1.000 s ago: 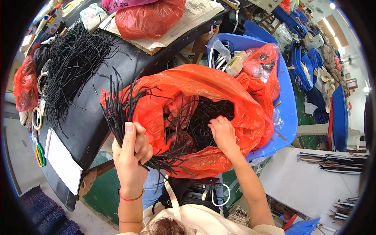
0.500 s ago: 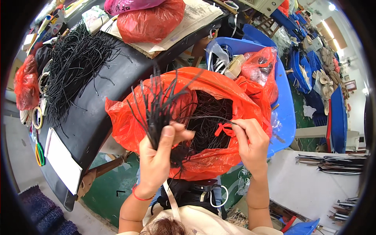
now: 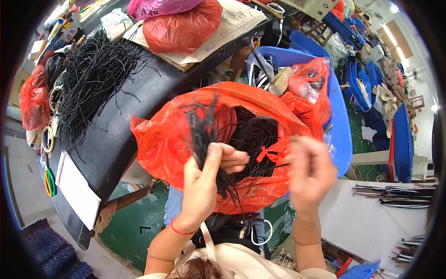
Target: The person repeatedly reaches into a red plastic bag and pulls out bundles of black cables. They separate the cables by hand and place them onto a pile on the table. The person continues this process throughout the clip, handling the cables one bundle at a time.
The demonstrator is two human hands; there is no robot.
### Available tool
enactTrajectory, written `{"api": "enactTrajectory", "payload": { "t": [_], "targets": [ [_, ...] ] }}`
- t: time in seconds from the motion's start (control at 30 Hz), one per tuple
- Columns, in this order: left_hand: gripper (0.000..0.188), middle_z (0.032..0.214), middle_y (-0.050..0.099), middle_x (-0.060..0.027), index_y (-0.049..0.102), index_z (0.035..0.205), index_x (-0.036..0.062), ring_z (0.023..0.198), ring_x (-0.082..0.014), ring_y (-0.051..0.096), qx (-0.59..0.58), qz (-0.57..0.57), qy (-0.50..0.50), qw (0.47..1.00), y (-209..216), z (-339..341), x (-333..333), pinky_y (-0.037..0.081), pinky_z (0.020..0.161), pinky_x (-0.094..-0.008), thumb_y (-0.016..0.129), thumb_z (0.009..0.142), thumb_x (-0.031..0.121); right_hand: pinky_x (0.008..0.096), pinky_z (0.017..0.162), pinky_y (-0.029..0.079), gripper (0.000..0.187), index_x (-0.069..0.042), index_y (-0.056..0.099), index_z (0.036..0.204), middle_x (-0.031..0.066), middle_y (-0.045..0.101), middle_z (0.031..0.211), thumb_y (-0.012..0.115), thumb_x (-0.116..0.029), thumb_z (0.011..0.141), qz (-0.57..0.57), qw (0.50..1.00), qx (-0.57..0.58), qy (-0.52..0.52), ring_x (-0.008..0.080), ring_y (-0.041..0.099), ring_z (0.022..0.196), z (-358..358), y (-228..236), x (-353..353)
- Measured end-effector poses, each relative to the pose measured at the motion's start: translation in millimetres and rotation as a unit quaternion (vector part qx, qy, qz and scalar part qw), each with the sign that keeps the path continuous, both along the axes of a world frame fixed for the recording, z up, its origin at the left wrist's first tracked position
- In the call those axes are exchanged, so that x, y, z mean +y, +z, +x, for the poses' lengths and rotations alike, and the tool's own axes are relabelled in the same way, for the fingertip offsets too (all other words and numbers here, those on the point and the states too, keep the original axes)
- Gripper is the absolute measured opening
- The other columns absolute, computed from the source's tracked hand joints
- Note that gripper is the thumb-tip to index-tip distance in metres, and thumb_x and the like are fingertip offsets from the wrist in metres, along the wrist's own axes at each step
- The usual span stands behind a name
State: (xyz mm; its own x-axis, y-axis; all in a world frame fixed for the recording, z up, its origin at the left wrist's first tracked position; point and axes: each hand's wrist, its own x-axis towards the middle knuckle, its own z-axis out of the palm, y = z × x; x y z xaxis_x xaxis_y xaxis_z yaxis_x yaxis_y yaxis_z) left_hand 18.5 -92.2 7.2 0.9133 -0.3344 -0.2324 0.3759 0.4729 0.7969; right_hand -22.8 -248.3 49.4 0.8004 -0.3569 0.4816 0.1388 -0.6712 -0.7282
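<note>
A bundle of thin black cords (image 3: 200,135) stands up from my left hand (image 3: 204,179), its upper ends smeared by motion. The thumb presses the bundle against the fingers, and loose ends hang below the hand. Beneath it gapes a red plastic bag (image 3: 172,160), with more black cords (image 3: 255,135) heaped inside. A red tie (image 3: 269,153) lies at the bag's opening. To the right of that, my right hand (image 3: 310,174) is raised over the bag's edge with curled fingers. It is blurred, and whether a cord is between its fingertips cannot be made out.
On the black table (image 3: 121,135) at left lies a large pile of black cords (image 3: 93,83). A stuffed red bag (image 3: 183,28) rests on a board at the back. Behind the open bag stands a blue tub (image 3: 341,121). A white pad (image 3: 76,188) lies near the table's edge.
My right hand has moved slightly right and blurred; the cord it pinched no longer stretches across the bag. My left hand, with the bundle, has shifted a little right.
</note>
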Motion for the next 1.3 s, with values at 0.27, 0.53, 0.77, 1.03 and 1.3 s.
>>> {"api": "enactTrajectory", "payload": {
  "t": [0.27, 0.53, 0.77, 1.03, 1.3],
  "targets": [
    [0.029, 0.061, 0.03, 0.0062, 0.054, 0.099, 0.0012, 0.053, -0.0064, 0.036, 0.162, -0.041, 0.026, 0.986, -10, -10, -7, 0.045, 0.062, -0.0266, 0.047, 0.097, 0.029, 0.0337, 0.047, 0.045, 0.007, -0.003, 0.058, 0.079, 0.0092, 0.054, 0.063, 0.065, -0.005, 0.079, -0.12, 0.975, 0.109, 0.152, 0.0241, 0.056, 0.052, -29, -59, 46],
    [0.024, 0.056, 0.026, 0.0092, 0.053, 0.089, 0.0063, 0.043, -0.0011, 0.02, 0.035, 0.002, 0.111, 0.993, 34, 10, 54, 0.018, 0.036, -0.019, 0.044, 0.098, 0.027, 0.038, 0.066, 0.048, 0.01, -0.004, 0.06, 0.083, 0.0093, 0.055, 0.078, 0.053, -0.005, 0.076, -0.297, 0.9, 0.245, 0.206, 0.0274, 0.057, 0.079, -23, -142, -39],
    [0.025, 0.057, 0.025, 0.0096, 0.052, 0.092, 0.0062, 0.043, 0.0001, 0.019, 0.036, -0.005, 0.111, 0.993, 29, 15, 54, 0.017, 0.036, -0.0178, 0.041, 0.099, 0.027, 0.0345, 0.063, 0.049, 0.009, -0.007, 0.064, 0.083, 0.0057, 0.056, 0.077, 0.059, -0.009, 0.074, -0.282, 0.917, 0.217, 0.179, 0.0231, 0.057, 0.075, -24, -130, -49],
    [0.027, 0.054, 0.024, 0.0087, 0.053, 0.09, 0.0052, 0.042, -0.0016, 0.019, -0.002, 0.003, 0.134, 0.991, 54, 20, 65, 0.016, 0.036, -0.0201, 0.043, 0.098, 0.029, 0.0376, 0.061, 0.05, 0.014, -0.007, 0.064, 0.092, 0.0093, 0.058, 0.08, 0.062, -0.015, 0.081, -0.218, 0.929, 0.261, 0.145, 0.0283, 0.061, 0.072, -24, -169, -7],
    [0.032, 0.071, 0.045, 0.0009, 0.062, 0.1, 0.0016, 0.055, -0.0059, 0.036, -0.393, 0.551, 0.215, 0.705, 164, 119, 182, 0.027, 0.049, -0.0243, 0.051, 0.094, 0.031, 0.0443, 0.065, 0.047, 0.006, -0.001, 0.053, 0.09, 0.018, 0.057, 0.078, 0.052, -0.005, 0.085, -0.074, 0.95, 0.26, 0.155, 0.0374, 0.058, 0.074, -23, -166, -1]
  ]
}}
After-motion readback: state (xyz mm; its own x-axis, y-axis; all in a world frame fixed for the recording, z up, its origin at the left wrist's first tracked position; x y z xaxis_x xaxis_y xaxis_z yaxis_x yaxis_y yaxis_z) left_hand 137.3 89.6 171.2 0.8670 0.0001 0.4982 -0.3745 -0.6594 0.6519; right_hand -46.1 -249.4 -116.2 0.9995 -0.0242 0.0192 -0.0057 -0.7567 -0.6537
